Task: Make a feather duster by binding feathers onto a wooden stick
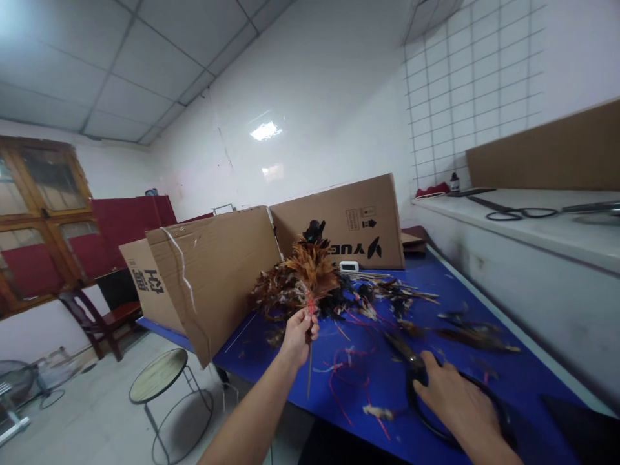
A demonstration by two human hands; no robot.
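Left hand (299,330) is closed around the stick of a feather bundle (310,274), held upright above the blue table (484,381) so the plumes hang free. Right hand (453,400) rests, fingers curled, on black scissors (416,374) at 4 o'clock of the bundle. Loose feathers (387,290) lie at 2 o'clock. Cardboard boxes (213,271) stand behind at 11 o'clock; their contents are hidden.

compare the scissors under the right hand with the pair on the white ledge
The scissors under the right hand lie on the blue table among loose feathers; the ledge scissors lie alone on the white ledge. The table pair is partly covered by the hand; the ledge pair is untouched and fully in view. Both have dark loop handles and lie flat.
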